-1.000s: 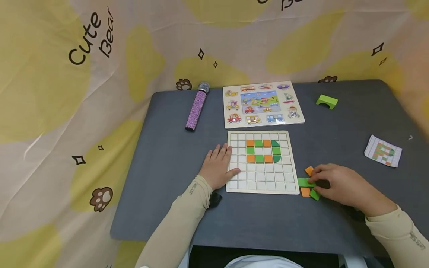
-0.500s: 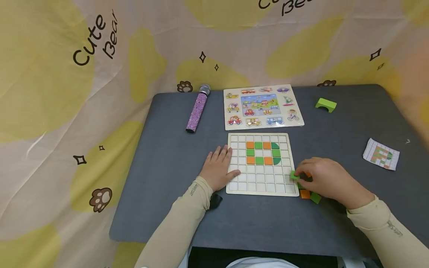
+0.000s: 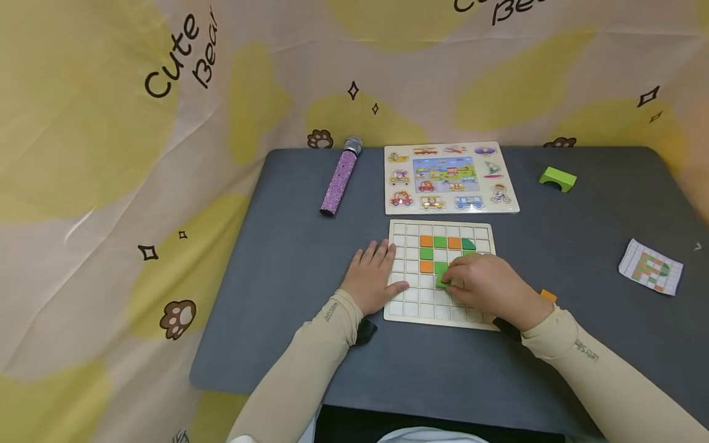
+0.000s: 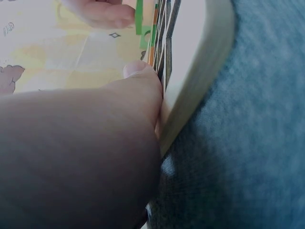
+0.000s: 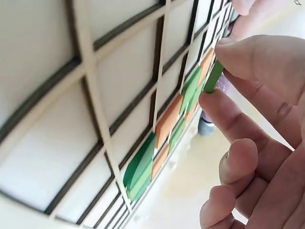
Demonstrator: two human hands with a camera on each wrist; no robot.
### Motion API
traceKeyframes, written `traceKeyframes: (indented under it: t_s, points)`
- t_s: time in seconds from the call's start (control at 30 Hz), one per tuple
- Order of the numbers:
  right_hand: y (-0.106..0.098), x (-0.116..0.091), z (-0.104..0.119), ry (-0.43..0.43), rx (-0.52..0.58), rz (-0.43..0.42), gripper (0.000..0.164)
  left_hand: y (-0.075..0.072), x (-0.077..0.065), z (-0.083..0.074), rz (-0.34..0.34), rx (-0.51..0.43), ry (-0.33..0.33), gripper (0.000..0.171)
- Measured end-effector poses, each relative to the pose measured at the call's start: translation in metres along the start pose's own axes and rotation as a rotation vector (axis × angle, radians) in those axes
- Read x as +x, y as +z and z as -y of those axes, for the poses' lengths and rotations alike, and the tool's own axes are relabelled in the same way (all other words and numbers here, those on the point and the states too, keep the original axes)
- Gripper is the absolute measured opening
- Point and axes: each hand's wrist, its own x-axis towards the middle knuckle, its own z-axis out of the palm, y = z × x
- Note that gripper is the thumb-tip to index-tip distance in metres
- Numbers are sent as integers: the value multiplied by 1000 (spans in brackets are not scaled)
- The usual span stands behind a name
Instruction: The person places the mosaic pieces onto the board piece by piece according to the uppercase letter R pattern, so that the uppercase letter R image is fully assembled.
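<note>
A white grid board (image 3: 407, 312) lies on the dark table, with orange, green and dark green tiles set in its upper cells. My right hand (image 3: 493, 286) pinches a small green square tile (image 5: 214, 78) between thumb and index finger. In the right wrist view the tile is tilted on edge, above the board's face. From the head view it is over the row just below the lowest row of tiles; whether it touches the board I cannot tell. My left hand (image 3: 370, 278) rests along the board's left edge, fingers straight, thumb on the border.
Beyond the board lie a vehicle picture puzzle (image 3: 394, 207) and a purple glittery microphone (image 3: 340, 183). A green arch block (image 3: 558, 178) and a printed pattern card (image 3: 650, 266) are on the right. An orange tile (image 3: 548, 296) shows behind my right wrist.
My right hand has picked the green tile from the loose pieces right of the board and carried it left over the grid. The left hand stays on the board's edge.
</note>
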Motion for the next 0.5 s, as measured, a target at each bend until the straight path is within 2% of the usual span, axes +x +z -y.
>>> traceKeyframes:
  t_s: [0.3, 0.5]
  points:
    - [13, 13, 2, -52, -22, 34, 14, 0, 1, -3, -23, 13, -4, 89]
    - [13, 23, 6, -36, -3, 80, 12, 0, 1, -1, -25, 2, -3, 89]
